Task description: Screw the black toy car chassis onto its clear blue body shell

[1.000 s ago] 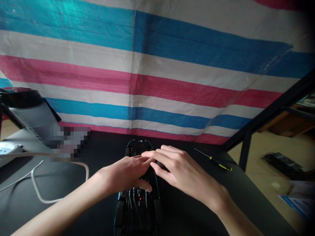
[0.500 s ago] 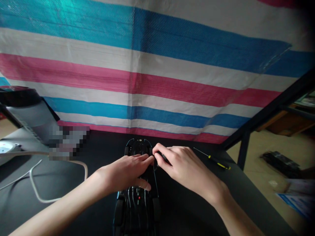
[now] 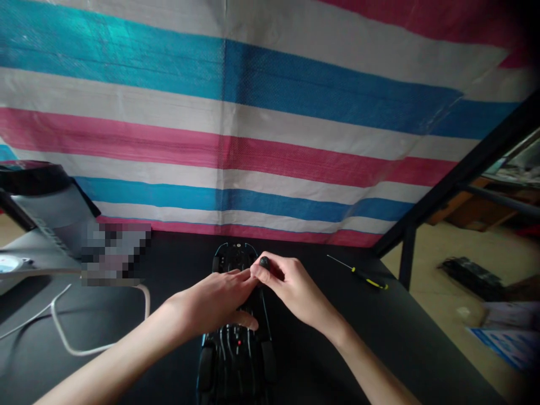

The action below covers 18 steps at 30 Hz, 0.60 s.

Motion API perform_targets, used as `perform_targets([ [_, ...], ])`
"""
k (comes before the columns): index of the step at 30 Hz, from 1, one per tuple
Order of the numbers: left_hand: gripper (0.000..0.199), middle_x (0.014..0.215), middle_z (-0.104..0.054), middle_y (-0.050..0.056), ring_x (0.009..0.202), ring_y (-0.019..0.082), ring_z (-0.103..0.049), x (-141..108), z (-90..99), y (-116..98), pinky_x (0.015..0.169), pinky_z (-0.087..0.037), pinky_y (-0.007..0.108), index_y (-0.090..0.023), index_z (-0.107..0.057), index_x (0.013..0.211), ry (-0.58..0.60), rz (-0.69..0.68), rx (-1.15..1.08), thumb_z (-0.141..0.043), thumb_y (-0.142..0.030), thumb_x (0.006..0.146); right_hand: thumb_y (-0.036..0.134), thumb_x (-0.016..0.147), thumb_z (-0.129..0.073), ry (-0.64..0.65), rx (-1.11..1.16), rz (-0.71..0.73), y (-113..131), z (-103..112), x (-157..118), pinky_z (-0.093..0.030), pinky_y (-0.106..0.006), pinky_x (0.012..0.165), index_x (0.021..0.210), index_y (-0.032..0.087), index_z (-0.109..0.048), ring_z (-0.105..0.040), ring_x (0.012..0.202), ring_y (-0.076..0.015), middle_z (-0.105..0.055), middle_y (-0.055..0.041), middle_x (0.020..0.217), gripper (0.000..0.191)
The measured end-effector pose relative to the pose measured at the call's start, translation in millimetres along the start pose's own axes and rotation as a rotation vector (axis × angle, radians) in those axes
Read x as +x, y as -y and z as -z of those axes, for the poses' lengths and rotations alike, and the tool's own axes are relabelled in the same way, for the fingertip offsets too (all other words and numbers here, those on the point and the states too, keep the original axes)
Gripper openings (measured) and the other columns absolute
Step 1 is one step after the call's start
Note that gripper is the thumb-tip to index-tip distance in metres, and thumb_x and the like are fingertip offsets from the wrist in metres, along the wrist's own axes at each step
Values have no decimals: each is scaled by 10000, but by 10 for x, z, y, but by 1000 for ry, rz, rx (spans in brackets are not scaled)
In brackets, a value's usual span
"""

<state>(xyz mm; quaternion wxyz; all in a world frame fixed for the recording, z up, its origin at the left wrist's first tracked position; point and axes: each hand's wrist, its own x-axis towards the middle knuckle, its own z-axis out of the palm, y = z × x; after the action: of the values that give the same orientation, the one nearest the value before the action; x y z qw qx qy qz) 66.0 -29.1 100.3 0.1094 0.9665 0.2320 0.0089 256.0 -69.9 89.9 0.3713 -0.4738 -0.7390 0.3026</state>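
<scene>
A black toy car chassis (image 3: pixel 236 360) with blue edges lies wheels-up on the dark table, its far end towards the striped sheet. Across its middle rests my left hand (image 3: pixel 215 301), palm down, thumb apart from the fingers. My right hand (image 3: pixel 287 281) is closed around a small black object (image 3: pixel 264 262), whose rounded top shows between thumb and fingers; its lower part is hidden. The fingertips of both hands meet at the chassis's right side. To the right lies a screwdriver (image 3: pixel 367 278) with a yellow and black handle.
A striped sheet (image 3: pixel 270 152) hangs behind the table (image 3: pixel 329 349). On the left are a grey bottle (image 3: pixel 54 216), a pale cable (image 3: pixel 61 332) and a blurred-out item (image 3: pixel 118 250). A dark metal frame (image 3: pixel 407 253) stands beyond the right edge.
My right hand has moved slightly left against my left fingertips and turned, so the black object's rounded top now points up. The camera view has shifted a little.
</scene>
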Motion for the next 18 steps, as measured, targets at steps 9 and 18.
perform_targets([
  [9, 632, 1451, -582, 185, 1356, 304, -560, -123, 80, -4, 1100, -449, 374, -180, -507, 1450, 36, -6, 16, -698, -450, 912, 533, 1071, -280, -285, -147, -180, -754, 407, -179, -538, -324, 751, 990, 212, -544, -666, 816, -204, -670, -79, 912, 424],
  [18, 1024, 1555, -482, 149, 1412, 299, -498, -336, 170, 285, 1117, -426, 370, -288, -387, 1530, 189, 141, -58, -916, -396, 660, 358, 958, -573, 46, -329, -328, -1047, 712, -401, -496, -283, 728, 948, 192, -669, -699, 783, -194, -742, -44, 879, 192],
])
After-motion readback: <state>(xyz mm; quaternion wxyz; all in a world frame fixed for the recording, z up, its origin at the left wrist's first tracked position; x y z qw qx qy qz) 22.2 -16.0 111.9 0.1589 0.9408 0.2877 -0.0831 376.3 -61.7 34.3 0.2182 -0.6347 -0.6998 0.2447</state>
